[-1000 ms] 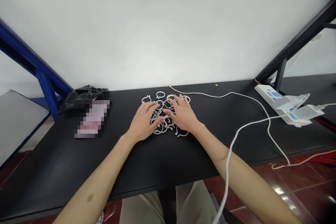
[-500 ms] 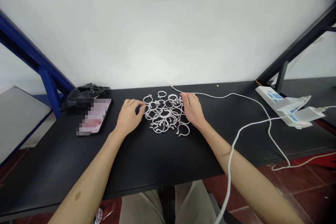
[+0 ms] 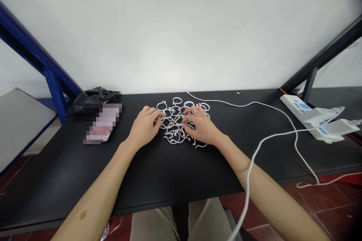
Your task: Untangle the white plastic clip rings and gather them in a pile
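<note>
Work surface: black table, running across the middle of the frame below a white wall.
Work item: cluster of white rings, lying flat at centre frame, many overlapping or touching; each carries a small nub.
Left hand: at the left edge of the cluster, fingers loosely curled, fingertips touching an outer ring. Whether a ring is pinched cannot be told.
Right hand: palm down on the right part of the cluster, fingers spread and extended toward frame left, closed on nothing visible; rings show beneath and beside it.
Step in hand (judgement): handling the ring cluster with both hands at its two sides.
Technique: press lightly. The rings look thin and likely to slide or snag on one another by their nubs. Hold the cluster with one flat hand and work single rings loose from the outer edge.
Hazard: white cable crosses the right forearm; avoid catching it.
Adjacent items: pixelated flat object and black bag, left of centre; power strip, right edge of the frame.
</note>
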`<state>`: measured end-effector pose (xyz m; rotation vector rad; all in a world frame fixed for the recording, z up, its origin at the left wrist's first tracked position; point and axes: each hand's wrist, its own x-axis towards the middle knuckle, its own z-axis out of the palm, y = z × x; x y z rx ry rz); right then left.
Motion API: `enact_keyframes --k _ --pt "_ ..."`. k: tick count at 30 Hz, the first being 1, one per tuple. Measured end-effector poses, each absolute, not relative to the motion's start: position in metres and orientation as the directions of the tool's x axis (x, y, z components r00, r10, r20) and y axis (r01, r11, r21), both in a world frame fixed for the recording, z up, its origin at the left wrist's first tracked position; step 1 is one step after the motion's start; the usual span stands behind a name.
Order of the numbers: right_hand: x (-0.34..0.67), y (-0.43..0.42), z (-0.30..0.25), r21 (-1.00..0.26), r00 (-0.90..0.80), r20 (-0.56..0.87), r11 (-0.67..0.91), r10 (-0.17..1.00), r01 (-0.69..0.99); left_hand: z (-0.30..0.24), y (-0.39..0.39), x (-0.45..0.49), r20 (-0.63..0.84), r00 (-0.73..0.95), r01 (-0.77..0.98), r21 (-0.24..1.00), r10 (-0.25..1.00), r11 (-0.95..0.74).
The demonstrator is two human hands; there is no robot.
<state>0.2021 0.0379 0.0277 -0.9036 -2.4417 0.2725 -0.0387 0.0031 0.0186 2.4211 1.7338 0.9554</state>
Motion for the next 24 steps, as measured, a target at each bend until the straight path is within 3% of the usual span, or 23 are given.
enact_keyframes --k 9,14,18,24 --pt "0.197 0.034 0.031 -0.320 -0.600 0.567 0.822 0.564 0.471 0.027 -0.008 -0.016 0.452 0.248 0.818 0.376 0.857 -0.435" --pt "0.190 0.026 0.028 -0.320 -0.611 0.586 0.845 0.532 0.428 0.028 -0.008 -0.014 0.458 0.242 0.795 0.412 0.856 -0.445" --pt "0.185 0.017 0.029 -0.373 -0.589 0.564 0.815 0.579 0.444 0.029 -0.007 -0.014 0.441 0.187 0.791 0.463 0.878 -0.401" --pt "0.185 0.013 0.032 -0.463 -0.524 0.544 0.755 0.656 0.465 0.026 -0.006 -0.017 0.448 0.235 0.824 0.380 0.863 -0.421"
